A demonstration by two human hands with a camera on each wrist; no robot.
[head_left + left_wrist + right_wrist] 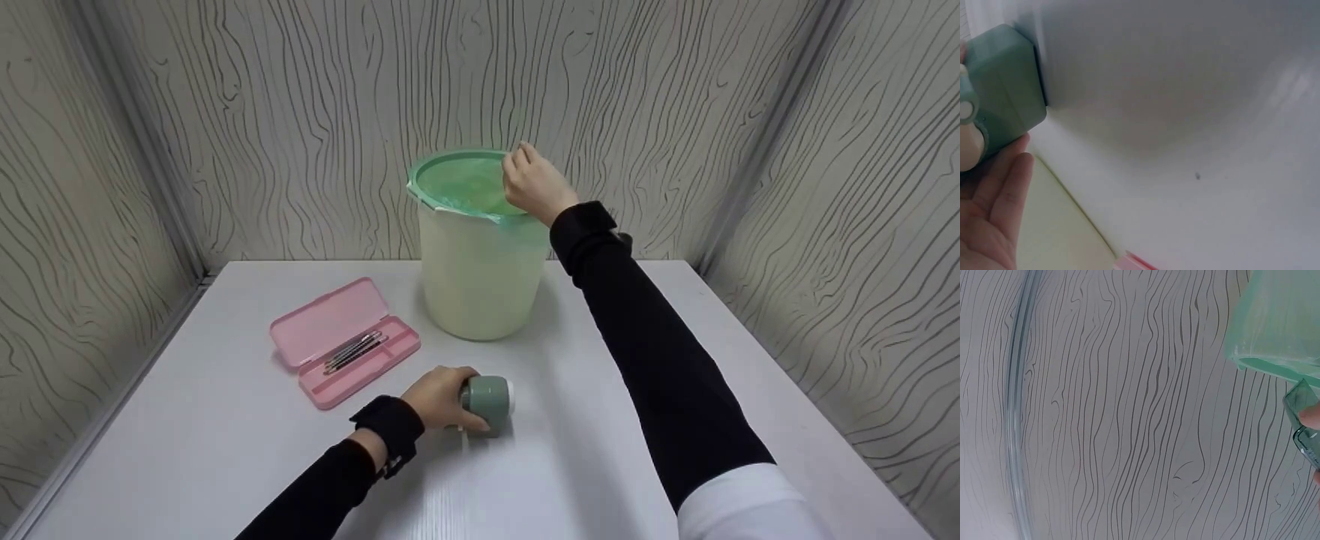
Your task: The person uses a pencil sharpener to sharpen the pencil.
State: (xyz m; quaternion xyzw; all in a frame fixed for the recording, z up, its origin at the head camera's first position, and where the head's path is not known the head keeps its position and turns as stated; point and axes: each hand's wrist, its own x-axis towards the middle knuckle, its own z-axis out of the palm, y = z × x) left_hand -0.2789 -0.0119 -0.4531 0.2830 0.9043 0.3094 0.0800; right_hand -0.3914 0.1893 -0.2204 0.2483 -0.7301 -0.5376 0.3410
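On the white table, my left hand [442, 399] grips a green pencil sharpener [489, 399], thumb on the near side and fingers on the far side. In the left wrist view the sharpener [1008, 84] shows a boxy green body, a pale front part and a small knob, with fingertips against its side. My right hand [536, 180] is raised over the right rim of a pale yellow-green bin [480, 277]. In the right wrist view it pinches a small translucent drawer [1301, 400], tilted close by the bin's green rim. The hand's back hides the drawer in the head view.
A green plastic bag [465, 180] lines the bin. Left of the bin lies an open pink pencil case [330, 322] with several pencils [354, 351] inside. Wood-patterned panels [300, 112] enclose the table at the back and both sides.
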